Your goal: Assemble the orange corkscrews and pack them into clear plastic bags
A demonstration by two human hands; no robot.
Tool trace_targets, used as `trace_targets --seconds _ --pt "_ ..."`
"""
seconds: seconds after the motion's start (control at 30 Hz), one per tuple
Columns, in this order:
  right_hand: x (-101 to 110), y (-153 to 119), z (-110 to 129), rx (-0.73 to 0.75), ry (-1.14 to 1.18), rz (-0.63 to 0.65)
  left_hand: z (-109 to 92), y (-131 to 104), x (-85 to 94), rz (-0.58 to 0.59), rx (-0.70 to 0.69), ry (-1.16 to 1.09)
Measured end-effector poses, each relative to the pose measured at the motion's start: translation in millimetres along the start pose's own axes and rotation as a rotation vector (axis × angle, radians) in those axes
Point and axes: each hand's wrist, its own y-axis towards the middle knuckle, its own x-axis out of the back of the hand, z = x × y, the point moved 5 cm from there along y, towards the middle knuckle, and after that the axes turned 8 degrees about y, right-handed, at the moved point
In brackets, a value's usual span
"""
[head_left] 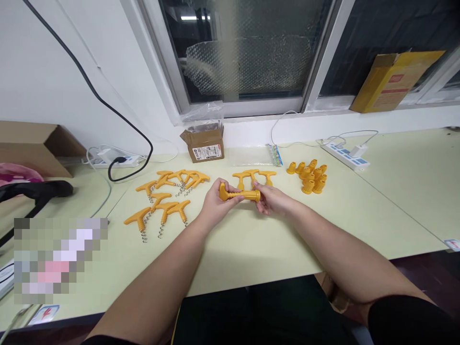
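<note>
A yellow corkscrew (233, 194) lies level between my hands, its metal screw out of sight inside a yellow sleeve (250, 195). My left hand (214, 203) is closed around the T-handle end. The fingers of my right hand (271, 199) close on the flanged end of the sleeve. Just beyond my hands, three yellow T-handled pieces (268, 177) lie side by side, their lower ends partly hidden. To the left are several yellow-handled corkscrews (138, 218) with bare metal spirals. Several loose yellow sleeves (308, 186) stand grouped on the right.
A small open cardboard box (206, 146) and a clear plastic bag (251, 155) are at the table's back. Power strips (345, 154) with cables run along the wall. A black cable (97, 96) hangs at left, near a larger carton (28, 139). The pale table (244, 258) spans the front.
</note>
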Motion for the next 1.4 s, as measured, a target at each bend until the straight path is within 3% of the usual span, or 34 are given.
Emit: trace_targets --seconds 0.23,0.3,0.5,0.7,0.83,1.0,1.2,1.4 --pt "-3.6 -16.7 31.7 0.439 -0.115 0.025 3.3 4.7 3.0 -0.033 0.079 -0.082" --pt "-5.4 -14.2 29.2 0.401 -0.115 0.007 1.7 4.0 2.1 -0.033 0.087 -0.079" --pt "-4.6 -1.0 6.2 0.101 -0.052 -0.007 -2.1 -2.0 -0.8 -0.007 0.046 0.028" --pt "-6.6 -11.9 21.0 0.321 -0.067 0.111 0.9 0.6 -2.3 0.016 0.053 -0.059" --pt "-8.4 -12.5 19.5 0.303 -0.050 0.145 0.0 1.2 -4.7 0.042 0.074 -0.100" --pt "-2.1 -11.1 21.2 0.210 0.070 0.069 4.3 4.0 1.8 0.073 0.176 -0.134" --pt "22.8 -15.7 38.6 0.282 0.194 -0.114 6.1 11.6 21.9 -0.042 0.162 -0.097" --pt "15.8 -12.5 34.1 0.355 0.055 -0.043 5.2 5.8 6.4 0.113 0.139 -0.070"
